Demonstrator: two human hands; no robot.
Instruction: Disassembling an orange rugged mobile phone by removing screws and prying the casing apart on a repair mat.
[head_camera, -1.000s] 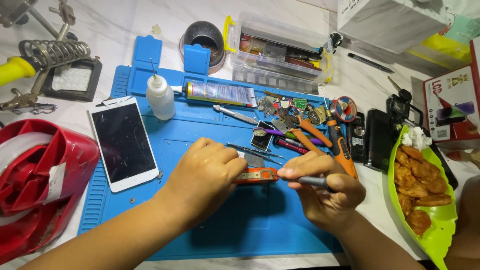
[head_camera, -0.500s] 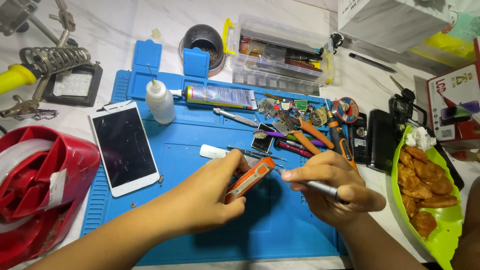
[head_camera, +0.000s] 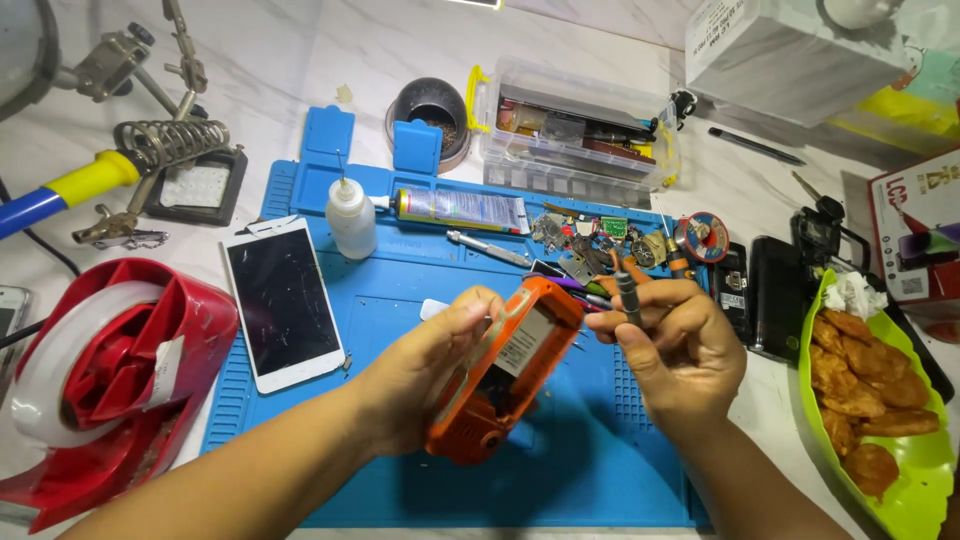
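Fingers of my left hand (head_camera: 425, 375) are wrapped around an orange plastic phone casing (head_camera: 505, 370), which I hold tilted above the blue silicone work mat (head_camera: 400, 290), its open back turned up toward me and its top end pointing to about one o'clock. My right hand (head_camera: 680, 350) sits just beside it at three o'clock, closed on a slim grey metal screwdriver (head_camera: 628, 295) that stands nearly upright between thumb and fingertips; whether its tip touches the casing I cannot tell, as my fingers cover that end. At nine o'clock from the casing a white smartphone with a cracked dark screen (head_camera: 285, 303) lies flat on the mat. At eleven o'clock stands a small white squeeze bottle with a needle tip (head_camera: 351, 217), and just beside that lies a tube of glue (head_camera: 460, 209). A heap of small tools and loose parts (head_camera: 600, 245) spreads across the mat at twelve to one o'clock, with a clear plastic storage box (head_camera: 575, 135) beyond it. Far off at nine o'clock sits a red tape dispenser with a white roll (head_camera: 110, 370), and at three o'clock a lime-green plate of fried pieces (head_camera: 920, 480) rests on the table.
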